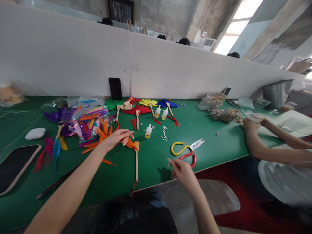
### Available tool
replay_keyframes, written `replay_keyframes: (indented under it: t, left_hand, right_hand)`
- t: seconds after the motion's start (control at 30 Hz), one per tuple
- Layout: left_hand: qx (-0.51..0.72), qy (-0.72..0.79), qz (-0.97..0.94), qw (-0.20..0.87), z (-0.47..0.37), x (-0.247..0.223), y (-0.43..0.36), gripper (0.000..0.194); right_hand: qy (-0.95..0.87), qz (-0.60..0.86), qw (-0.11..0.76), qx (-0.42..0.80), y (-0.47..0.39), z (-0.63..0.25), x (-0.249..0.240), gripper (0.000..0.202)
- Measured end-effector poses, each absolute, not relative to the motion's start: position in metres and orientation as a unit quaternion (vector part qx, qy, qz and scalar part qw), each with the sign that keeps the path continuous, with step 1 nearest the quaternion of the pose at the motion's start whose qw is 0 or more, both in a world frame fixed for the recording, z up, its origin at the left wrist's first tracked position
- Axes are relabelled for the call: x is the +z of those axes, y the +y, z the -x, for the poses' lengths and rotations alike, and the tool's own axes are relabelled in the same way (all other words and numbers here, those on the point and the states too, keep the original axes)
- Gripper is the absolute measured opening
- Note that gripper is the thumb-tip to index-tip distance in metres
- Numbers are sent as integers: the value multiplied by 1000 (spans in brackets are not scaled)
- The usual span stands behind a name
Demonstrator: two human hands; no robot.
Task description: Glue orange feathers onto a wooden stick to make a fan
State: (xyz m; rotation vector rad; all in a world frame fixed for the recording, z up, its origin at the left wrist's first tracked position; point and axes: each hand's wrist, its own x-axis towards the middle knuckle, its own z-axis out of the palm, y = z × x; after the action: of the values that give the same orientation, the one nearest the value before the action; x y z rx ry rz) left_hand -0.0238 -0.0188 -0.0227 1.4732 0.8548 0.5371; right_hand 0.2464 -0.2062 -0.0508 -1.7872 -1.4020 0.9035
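My left hand [119, 137] hovers over an orange feather fan [126, 142], its fingers pinched on a thin orange piece [133, 133] that looks like a feather seen edge-on. The fan lies on the green table with its wooden handle [136, 165] pointing towards me and a red tassel [133, 188] at the end. My right hand [182, 171] is at the table's front edge with fingers curled together; whether anything is between them is hidden. Just beyond it lie scissors [191, 148] with yellow and red handles, their blades partly open. A glue bottle [148, 131] stands behind the fan.
Small white beads [164, 134] are scattered mid-table. Finished-looking fans [138, 112] and two more glue bottles [161, 112] stand behind. Bagged feathers [90, 120], a phone [17, 169] and a white case [35, 133] lie left. A co-worker's arms [258, 136] are at right.
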Motion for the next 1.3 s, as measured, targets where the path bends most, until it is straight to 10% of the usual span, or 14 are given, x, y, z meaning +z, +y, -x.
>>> replay_keyframes:
  t: [0.57, 1.3]
  left_hand:
    - [266, 390, -630, 617, 6, -12, -42, 33]
    - [368, 509, -683, 372, 7, -35, -23, 37]
  right_hand:
    - [-620, 492, 357, 496, -104, -162, -26, 36]
    - [-648, 544, 398, 355, -70, -166, -51, 40]
